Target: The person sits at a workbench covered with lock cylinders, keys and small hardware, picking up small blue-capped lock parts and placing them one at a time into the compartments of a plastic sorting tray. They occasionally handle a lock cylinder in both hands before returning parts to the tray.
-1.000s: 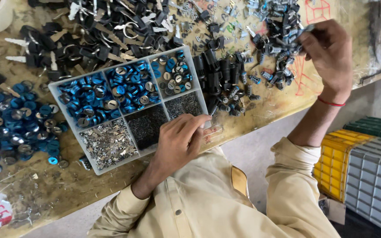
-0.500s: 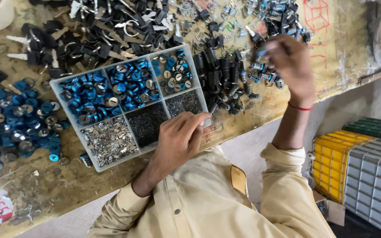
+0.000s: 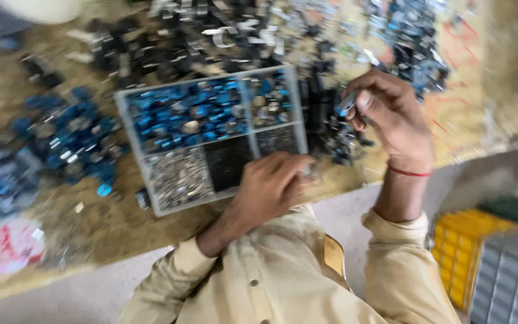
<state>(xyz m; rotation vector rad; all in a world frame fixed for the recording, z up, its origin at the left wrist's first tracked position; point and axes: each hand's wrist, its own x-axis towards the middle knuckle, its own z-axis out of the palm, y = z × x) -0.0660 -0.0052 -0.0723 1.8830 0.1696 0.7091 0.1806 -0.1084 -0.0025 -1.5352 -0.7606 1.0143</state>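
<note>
A clear compartment tray [image 3: 128,117] lies on the worn wooden bench, holding blue parts, silvery bits and dark small pieces in separate sections. My left hand [image 3: 269,186] rests at the tray's near right corner with fingers curled; what it holds is hidden. My right hand [image 3: 388,117] hovers just right of the tray above a heap of black parts [image 3: 331,129], pinching a small blue-and-silver part [image 3: 346,105] between thumb and fingers. A red thread circles that wrist. The frame is blurred by motion.
Loose blue parts [image 3: 70,135] lie left of the tray, black and metal pieces [image 3: 175,42] behind it, more blue-black parts [image 3: 415,42] at the far right. A red-white packet [image 3: 16,246] sits near the bench edge. Yellow and grey crates [image 3: 493,264] stand on the floor at right.
My right hand has drawn back from the far right pile toward the tray, carrying a small part. The left hand stayed at the tray's corner. The view has shifted and blurred.
</note>
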